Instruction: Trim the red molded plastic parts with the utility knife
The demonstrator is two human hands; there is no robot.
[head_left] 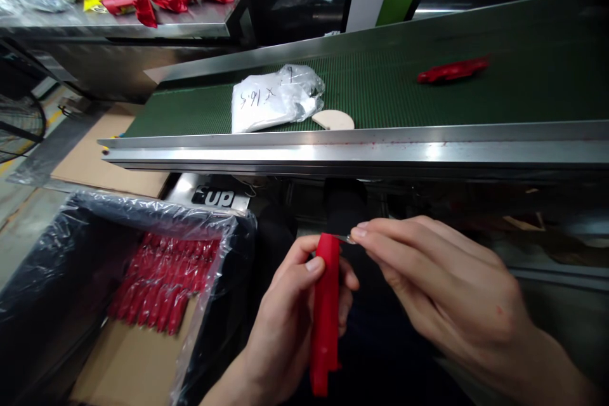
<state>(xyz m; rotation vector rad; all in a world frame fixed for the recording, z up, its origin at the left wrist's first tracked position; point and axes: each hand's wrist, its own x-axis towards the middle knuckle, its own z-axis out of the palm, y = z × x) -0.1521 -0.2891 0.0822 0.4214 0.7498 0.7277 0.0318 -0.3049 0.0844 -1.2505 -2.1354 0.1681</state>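
Upright in my left hand [290,304] is a long red part [325,317], with the thumb on its face and the fingers wrapped behind it. My right hand [442,279] pinches a small thin metal piece [348,239] between thumb and forefinger. The far end of that piece meets the top edge of the red part. What the piece is exactly is too small to tell.
A green conveyor [380,95] crosses ahead behind a metal rail [380,152], bearing a white bag [261,101], a beige disc piece [334,119] and a red part [451,70]. Lower left, a plastic-lined bin [42,266] holds several red parts. More lie on a metal shelf [190,28].
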